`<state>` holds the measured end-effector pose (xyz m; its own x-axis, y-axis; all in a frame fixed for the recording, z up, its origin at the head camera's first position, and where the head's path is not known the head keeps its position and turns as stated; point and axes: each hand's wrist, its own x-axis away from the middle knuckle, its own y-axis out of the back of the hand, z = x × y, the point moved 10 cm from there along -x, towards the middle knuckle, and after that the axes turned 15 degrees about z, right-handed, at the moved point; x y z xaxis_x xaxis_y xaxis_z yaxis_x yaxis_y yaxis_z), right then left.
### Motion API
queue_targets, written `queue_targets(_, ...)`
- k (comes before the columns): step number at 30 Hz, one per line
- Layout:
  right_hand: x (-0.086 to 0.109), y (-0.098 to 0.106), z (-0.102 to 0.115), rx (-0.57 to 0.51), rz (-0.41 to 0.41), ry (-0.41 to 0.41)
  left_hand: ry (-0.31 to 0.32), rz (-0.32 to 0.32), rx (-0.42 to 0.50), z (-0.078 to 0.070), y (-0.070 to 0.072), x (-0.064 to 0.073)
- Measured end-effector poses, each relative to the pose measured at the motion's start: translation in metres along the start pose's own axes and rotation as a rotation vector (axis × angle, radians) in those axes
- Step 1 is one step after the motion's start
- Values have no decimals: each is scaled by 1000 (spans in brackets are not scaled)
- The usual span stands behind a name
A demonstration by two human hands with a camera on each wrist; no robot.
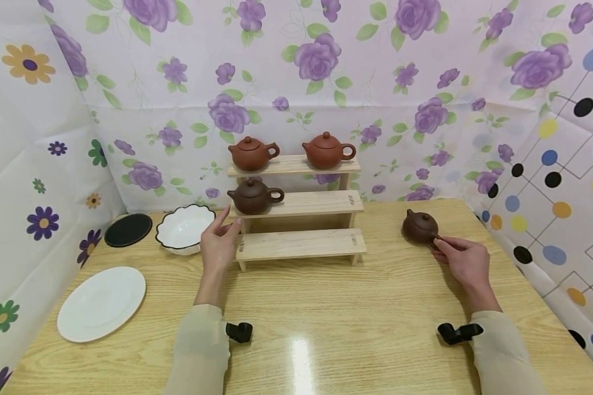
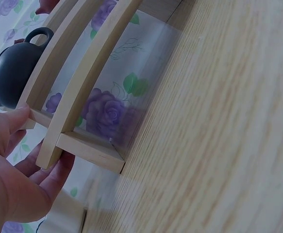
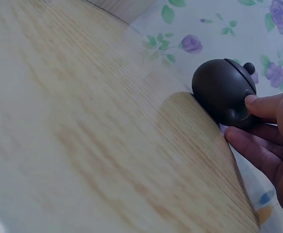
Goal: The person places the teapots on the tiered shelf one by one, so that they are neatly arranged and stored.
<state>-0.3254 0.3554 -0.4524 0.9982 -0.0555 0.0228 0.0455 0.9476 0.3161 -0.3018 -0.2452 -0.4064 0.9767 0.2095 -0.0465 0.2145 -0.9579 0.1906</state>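
Observation:
My right hand [image 1: 466, 263] pinches the handle of a dark brown teapot [image 1: 420, 227] between thumb and fingers, at the right of the table. In the right wrist view the teapot [image 3: 221, 90] is low over the tabletop near its edge, spout pointing away from the hand. At the left end of a three-step wooden stand [image 1: 301, 245], my left hand [image 1: 219, 244] has its fingers spread. The left wrist view has its fingertips [image 2: 20, 116] touching the shelf ends. Just above them, another dark brown teapot [image 1: 252, 197] sits on the middle shelf.
On the top shelf stand two reddish-brown teapots, one left [image 1: 250, 154] and one right [image 1: 324, 152]. Left of the stand are a white scalloped bowl [image 1: 184, 225], a black round coaster [image 1: 128, 230] and a white plate [image 1: 101, 304]. Patterned cloths [image 1: 296, 82] enclose the table [image 1: 356, 307].

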Motion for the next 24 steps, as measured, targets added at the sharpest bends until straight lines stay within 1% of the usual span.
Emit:
queue_targets(5,0,0,0,-7,-4,-9,9,2,12,1,0,0)
queue_targets(7,0,0,1,8,-12,-18,11,5,16,1,0,0)
queue_targets(11,0,1,9,25,-9,-13,12,6,16,2,0,0)
queue_targets(16,-2,-2,30,2,29,55,13,5,19,3,0,-1)
queue_targets(20,-4,-5,47,-90,63,113,14,4,19,3,0,-1)
queue_targets(23,-4,-9,57,-127,91,140,16,6,19,3,0,-1)
queue_targets(24,-4,-10,60,-124,99,147,16,7,18,3,0,-1)
